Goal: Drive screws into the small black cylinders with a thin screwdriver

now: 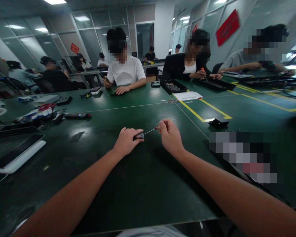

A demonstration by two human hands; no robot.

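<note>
In the middle of the head view, my left hand (127, 141) grips a small round grey and dark part (139, 135) between thumb and fingers, just over the green table. My right hand (169, 134) is closed on the red handle of a thin screwdriver (151, 131). Its shaft points left, and the tip meets or nearly meets the right face of the round part; I cannot tell whether it sits inside. The part's exact kind is too small to make out, and my fingers cover some of it.
On the green table (138, 191), a white and black flat device (21, 153) lies left, near a dark pen-like tool (77, 116) and cluttered gloves. Right are a small black block (219, 123) and a blurred-out dark item. Across sit people with black trays (173, 86) and a paper (187, 95).
</note>
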